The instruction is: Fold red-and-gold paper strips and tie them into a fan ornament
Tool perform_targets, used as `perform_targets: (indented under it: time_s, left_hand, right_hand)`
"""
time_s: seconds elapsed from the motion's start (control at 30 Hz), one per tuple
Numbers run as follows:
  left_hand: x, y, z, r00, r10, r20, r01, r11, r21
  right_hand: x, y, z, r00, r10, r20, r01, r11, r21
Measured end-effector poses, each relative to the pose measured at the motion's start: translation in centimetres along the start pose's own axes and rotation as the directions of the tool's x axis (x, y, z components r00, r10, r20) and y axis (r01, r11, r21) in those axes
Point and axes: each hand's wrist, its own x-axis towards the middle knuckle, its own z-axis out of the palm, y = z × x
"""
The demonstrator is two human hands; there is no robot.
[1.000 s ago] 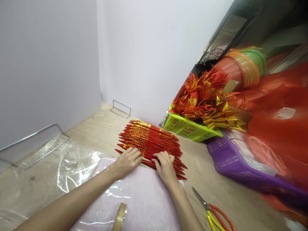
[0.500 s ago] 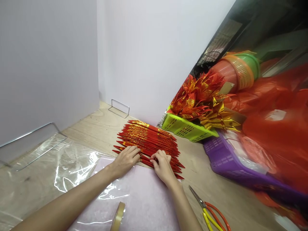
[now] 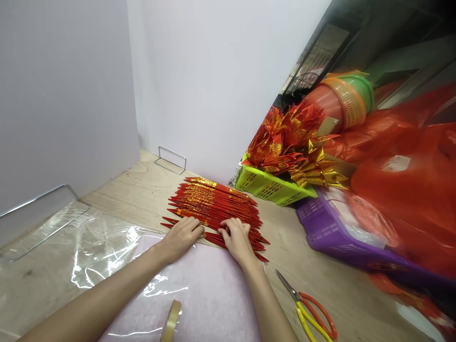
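A row of folded red-and-gold paper pieces (image 3: 217, 199) with pointed ends lies packed together on the wooden table. Over the near left part of the row is my left hand (image 3: 184, 237), its fingers curled onto the nearest folded paper piece (image 3: 213, 239). To its right, my right hand (image 3: 235, 240) pinches at the same near edge with thumb and forefinger. My fingers hide part of the folds they touch. Below both hands lies a pale pink sheet (image 3: 217, 294) under clear plastic.
A tape roll (image 3: 171, 320) rests on the plastic. Orange-and-yellow-handled scissors (image 3: 302, 304) lie at the right. Beyond stand a lime basket (image 3: 272, 187) heaped with red and gold folded paper and a purple basket (image 3: 331, 232). Wire stands (image 3: 171, 159) edge the white wall panels.
The whole view has shifted slightly, so things sit a little further left. Both hands stay at the near edge of the paper row, with only small finger movement.
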Motion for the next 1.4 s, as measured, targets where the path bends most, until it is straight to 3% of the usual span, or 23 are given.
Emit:
perform_targets:
  time_s: [0.5,0.9,1.13,1.4]
  left_hand:
    - [-0.1,-0.1,0.1,1.000,-0.009,0.017,0.009,1.000,-0.026]
    - [-0.1,-0.2,0.3,1.000,-0.009,-0.025,0.008,0.999,-0.048]
    - [-0.1,-0.2,0.5,0.999,-0.019,-0.043,0.019,1.000,-0.011]
    - [0.0,-0.4,0.6,0.997,-0.047,-0.054,0.048,0.999,0.019]
  right_hand:
    - [0.4,0.1,-0.6,0.999,-0.039,0.032,0.040,0.999,-0.030]
    - [-0.3,-0.1,-2.2,0.985,-0.087,0.148,0.090,0.996,-0.016]
    - [0.2,-0.6,-2.5,0.981,-0.004,0.194,0.027,0.993,-0.118]
    - [-0.7,-2.0,-3.0,0.957,-0.040,0.288,0.104,0.972,-0.210]
